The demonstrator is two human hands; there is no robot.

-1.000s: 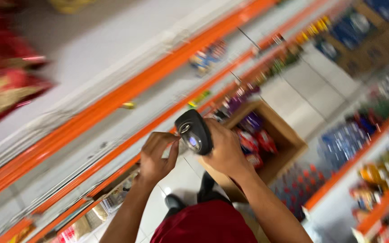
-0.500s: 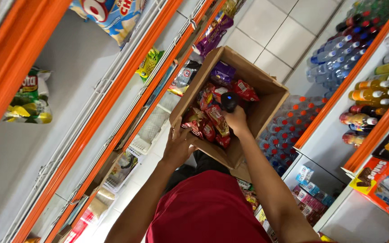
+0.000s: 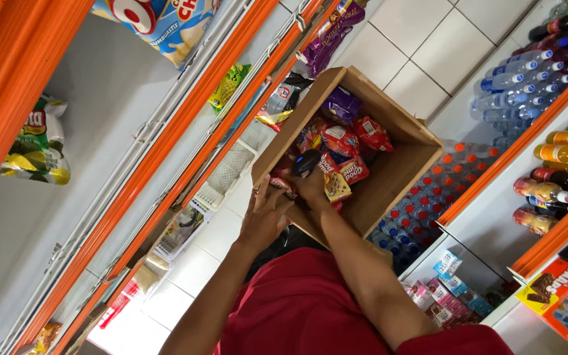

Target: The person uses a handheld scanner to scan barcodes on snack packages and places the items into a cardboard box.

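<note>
We grip a black handheld scanner (image 3: pixel 307 162) in our right hand (image 3: pixel 310 187) over the snack packets (image 3: pixel 343 141) in the cardboard box (image 3: pixel 396 177), while our left hand (image 3: pixel 264 217) rests open-fingered on its near rim.

Orange shelf rails (image 3: pixel 165 125) are running from 1 o'clock down to 7 o'clock. A blue-and-white snack bag (image 3: pixel 165 23) is hanging at 11 o'clock, a green-yellow bag (image 3: pixel 37 148) lying at 9 o'clock. Water bottles (image 3: pixel 520 85) are standing at 2 o'clock, orange drink bottles (image 3: pixel 563 151) sitting at 3 o'clock. White floor tiles (image 3: pixel 428 39) are showing at 1 o'clock.
</note>
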